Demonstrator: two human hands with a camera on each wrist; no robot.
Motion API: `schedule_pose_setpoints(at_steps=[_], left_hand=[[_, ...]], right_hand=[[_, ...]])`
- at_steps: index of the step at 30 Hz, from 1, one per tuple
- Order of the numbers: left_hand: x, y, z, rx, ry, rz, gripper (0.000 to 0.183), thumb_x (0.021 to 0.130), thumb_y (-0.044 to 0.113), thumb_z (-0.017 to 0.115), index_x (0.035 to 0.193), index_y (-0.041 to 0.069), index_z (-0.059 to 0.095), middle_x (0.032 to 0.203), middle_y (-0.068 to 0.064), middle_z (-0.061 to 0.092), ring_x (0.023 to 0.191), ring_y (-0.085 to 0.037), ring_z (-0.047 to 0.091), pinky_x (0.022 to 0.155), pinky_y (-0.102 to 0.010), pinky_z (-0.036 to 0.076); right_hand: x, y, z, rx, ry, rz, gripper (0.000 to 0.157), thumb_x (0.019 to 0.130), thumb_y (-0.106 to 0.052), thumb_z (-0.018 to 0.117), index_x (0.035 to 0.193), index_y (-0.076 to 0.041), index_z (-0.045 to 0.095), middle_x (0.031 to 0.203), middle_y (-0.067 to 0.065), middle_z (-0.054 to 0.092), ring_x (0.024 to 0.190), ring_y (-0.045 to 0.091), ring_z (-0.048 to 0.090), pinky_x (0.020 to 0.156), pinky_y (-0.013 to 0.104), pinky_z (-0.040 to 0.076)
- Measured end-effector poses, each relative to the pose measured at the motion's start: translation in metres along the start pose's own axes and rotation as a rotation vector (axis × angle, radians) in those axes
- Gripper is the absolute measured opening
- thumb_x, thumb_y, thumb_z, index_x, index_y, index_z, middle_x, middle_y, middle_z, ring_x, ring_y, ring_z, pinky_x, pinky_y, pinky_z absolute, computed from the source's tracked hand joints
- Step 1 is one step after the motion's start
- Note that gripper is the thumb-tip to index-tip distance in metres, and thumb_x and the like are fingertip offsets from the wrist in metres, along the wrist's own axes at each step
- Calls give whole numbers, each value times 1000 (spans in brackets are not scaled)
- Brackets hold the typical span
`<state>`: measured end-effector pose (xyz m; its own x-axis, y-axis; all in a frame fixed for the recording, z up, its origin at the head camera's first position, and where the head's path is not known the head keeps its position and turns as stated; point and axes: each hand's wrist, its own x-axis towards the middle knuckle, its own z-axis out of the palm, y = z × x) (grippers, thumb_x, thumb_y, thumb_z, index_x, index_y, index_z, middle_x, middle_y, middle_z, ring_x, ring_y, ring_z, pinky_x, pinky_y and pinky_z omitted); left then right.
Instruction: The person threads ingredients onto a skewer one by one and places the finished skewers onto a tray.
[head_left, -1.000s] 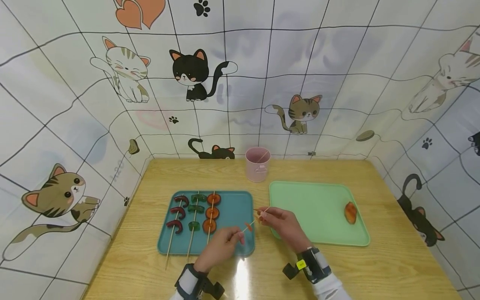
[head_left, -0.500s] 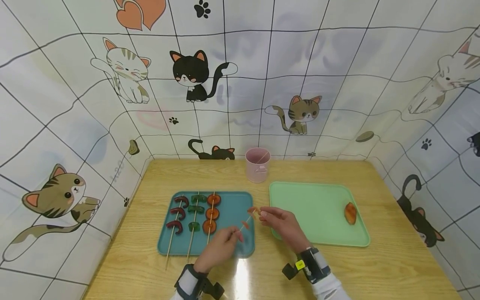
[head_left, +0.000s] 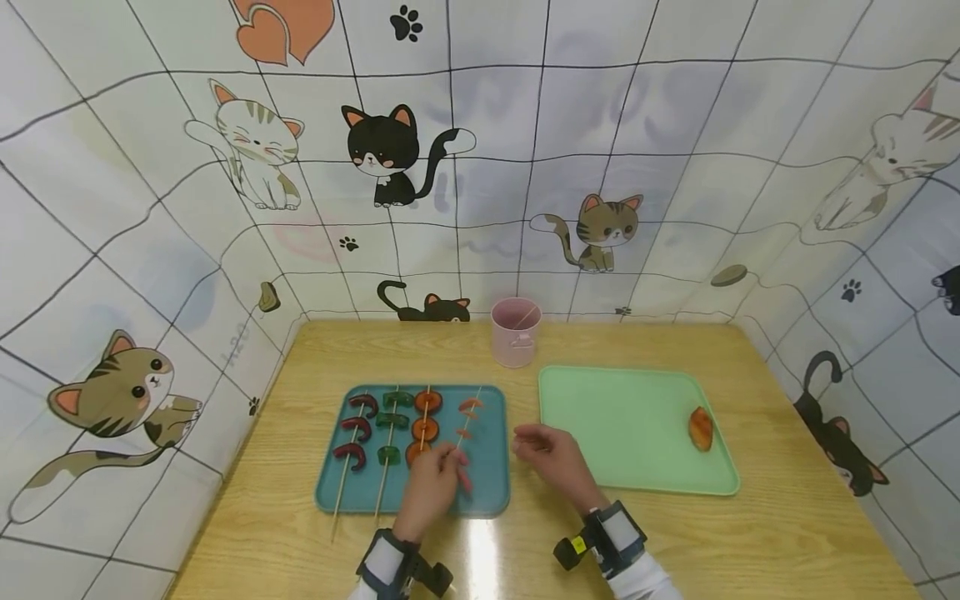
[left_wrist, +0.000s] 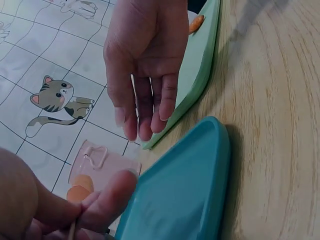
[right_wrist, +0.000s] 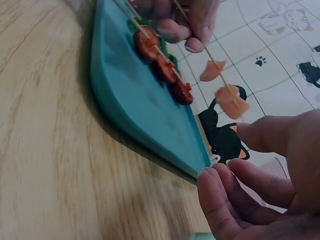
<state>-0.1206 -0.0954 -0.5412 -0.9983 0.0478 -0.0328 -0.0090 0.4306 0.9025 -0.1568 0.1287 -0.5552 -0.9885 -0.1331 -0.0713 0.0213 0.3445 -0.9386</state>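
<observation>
My left hand (head_left: 429,493) pinches a thin wooden skewer (right_wrist: 223,82) above the right part of the blue tray (head_left: 491,483). Thin pale-orange pieces (right_wrist: 212,71) are threaded near the far end of that skewer. On the tray's left lie skewers of dark red curled pieces (head_left: 357,427), green pieces (head_left: 392,419) and round orange-red slices (head_left: 424,429); my left hand partly hides the round ones. My right hand (head_left: 558,465), fingers loosely bent and holding nothing, hovers between the blue tray and the light green tray (head_left: 622,383).
One orange-brown piece (head_left: 701,429) lies at the right of the green tray. A pink cup (head_left: 514,342) with a stick in it stands behind the trays. Cat-patterned sheeting (head_left: 495,192) surrounds the wooden table (head_left: 360,346).
My right hand has let go of the pale-orange pieces and stays right of the skewer. My left hand has shifted slightly left, bringing the skewer over the blue tray.
</observation>
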Motion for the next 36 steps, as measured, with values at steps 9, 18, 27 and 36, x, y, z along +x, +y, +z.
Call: schedule_pose_setpoints(at_steps=[9,18,27,36], left_hand=[[2,-1,6,85,138,-32,18,99,4,62,91,3,78,82,-11,74,67,-11,55,60,-24,42],[3,-6,18,99,266,-67,10,95,6,69,92,2,77,72,-8,68,61,-13,53,54,-29,41],[7,-5,30,194,395,-107,8,89,3,70,83,8,72,66,-2,64,59,-15,55,54,-32,42],[10,-10,35,350,453,-69,13,81,1,71,74,11,67,67,-4,65,62,-27,64,53,-42,47]], right_hand=[[1,2,15,-110,3,-99,30,93,-17,76,119,-3,72,106,7,75,93,17,71,82,27,57],[1,1,21,-180,-3,-83,30,93,-20,77,119,-6,72,107,7,74,92,14,69,81,25,57],[1,-2,22,-199,21,-85,30,92,-14,77,120,-4,72,108,8,74,92,14,68,80,24,56],[6,2,25,-230,52,-47,33,87,-4,77,119,2,69,103,11,73,89,17,69,77,29,58]])
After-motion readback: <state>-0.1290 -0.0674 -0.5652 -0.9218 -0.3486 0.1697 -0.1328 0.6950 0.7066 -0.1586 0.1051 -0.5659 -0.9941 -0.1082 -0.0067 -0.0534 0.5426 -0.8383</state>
